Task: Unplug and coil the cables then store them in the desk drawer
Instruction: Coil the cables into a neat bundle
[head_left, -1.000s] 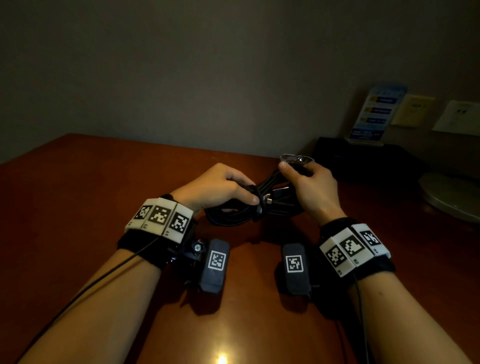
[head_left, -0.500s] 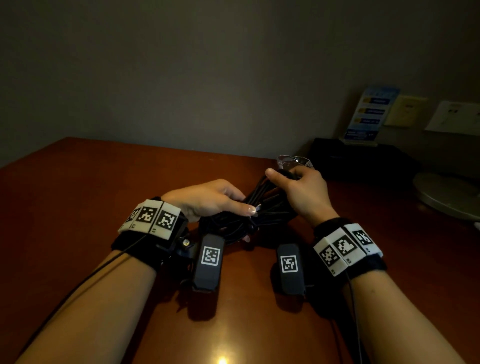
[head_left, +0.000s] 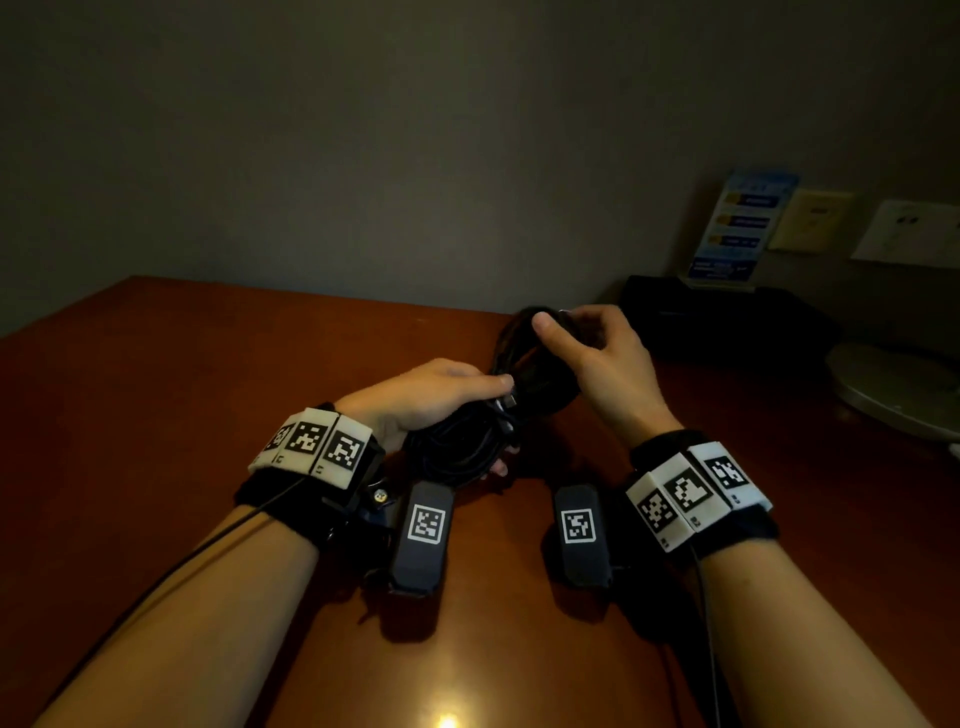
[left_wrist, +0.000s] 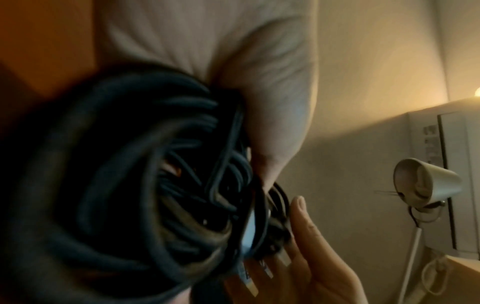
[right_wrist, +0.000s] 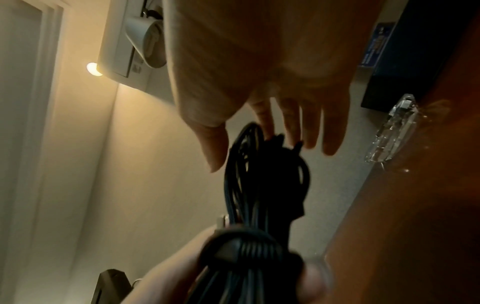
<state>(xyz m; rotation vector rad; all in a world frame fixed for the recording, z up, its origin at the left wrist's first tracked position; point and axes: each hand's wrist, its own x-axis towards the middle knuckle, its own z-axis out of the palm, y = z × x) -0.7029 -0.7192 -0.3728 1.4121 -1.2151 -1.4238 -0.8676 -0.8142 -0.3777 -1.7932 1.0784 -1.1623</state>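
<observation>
A black cable bundle (head_left: 452, 447) is held above the brown desk (head_left: 156, 415) between both hands. My left hand (head_left: 493, 421) grips its lower coiled part, thumb on top and fingers underneath. A metal plug tip (head_left: 511, 401) pokes out by the thumb. My right hand (head_left: 558, 325) pinches the upper loops between thumb and fingers. In the left wrist view the coil (left_wrist: 116, 185) fills the frame beside the thumb. The right wrist view shows the bundle (right_wrist: 259, 185) running from the thumb and index finger down to the left hand. No drawer is in view.
A black box (head_left: 727, 322) with a blue card stand (head_left: 737, 228) sits at the back right against the wall. A round lamp base (head_left: 893, 389) lies at the right edge. Wall plates (head_left: 810, 218) hang above. A clear glass dish (right_wrist: 392, 131) rests on the desk beyond my right hand.
My right hand has shifted up onto the far end of the bundle, now covering the glass dish behind it. My left hand has rolled and keeps its grip on the coil.
</observation>
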